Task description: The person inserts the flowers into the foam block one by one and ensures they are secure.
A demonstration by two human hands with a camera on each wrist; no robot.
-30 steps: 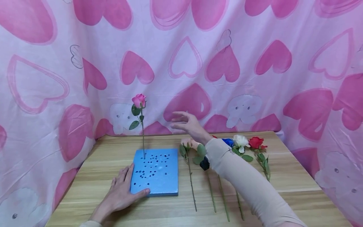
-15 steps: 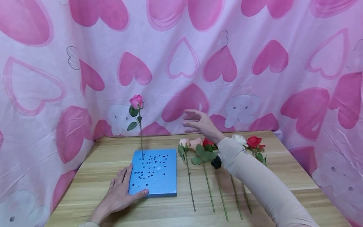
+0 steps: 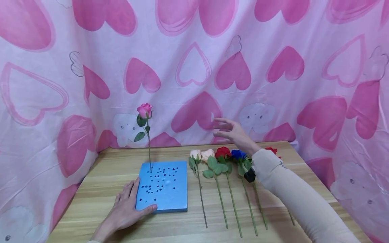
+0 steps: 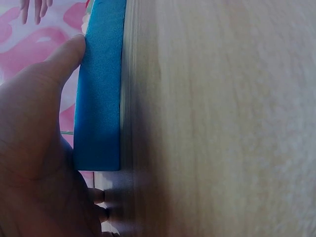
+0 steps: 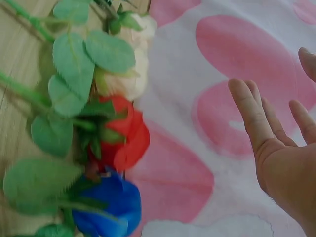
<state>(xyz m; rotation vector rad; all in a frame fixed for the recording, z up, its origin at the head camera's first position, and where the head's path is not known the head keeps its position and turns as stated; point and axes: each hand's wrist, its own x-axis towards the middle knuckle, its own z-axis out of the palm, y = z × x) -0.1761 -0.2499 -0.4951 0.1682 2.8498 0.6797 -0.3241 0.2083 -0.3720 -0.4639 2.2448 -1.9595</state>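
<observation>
Your right forearm, in its pale sleeve (image 3: 299, 189), reaches from the near right across the table, and your right hand (image 3: 236, 134) hangs raised at the far end of it, pointing left, its fingers loosely bent and spread with nothing in them. Below that hand lies a row of roses on the wooden table (image 3: 103, 175): a cream rose (image 3: 195, 154) at the left, then a peach rose (image 3: 208, 155), a red rose (image 3: 223, 152) and a blue rose (image 3: 238, 154), heads away from you and stems towards you. Your right wrist view shows the red and blue heads clear of your fingers. A black rose (image 3: 250, 176) lies beside the blue one, close against the outline of your sleeve, and another red head (image 3: 271, 149) shows beyond your forearm. Your left hand (image 3: 124, 211) rests low at the near left corner of the blue block (image 3: 170, 199), its fingers extended along the left side and its thumb stretched out wide along the near edge, touching but not wrapped round it. The pink rose (image 3: 144, 110) stands upright in the block's far left part, well apart from your right fingers.
</observation>
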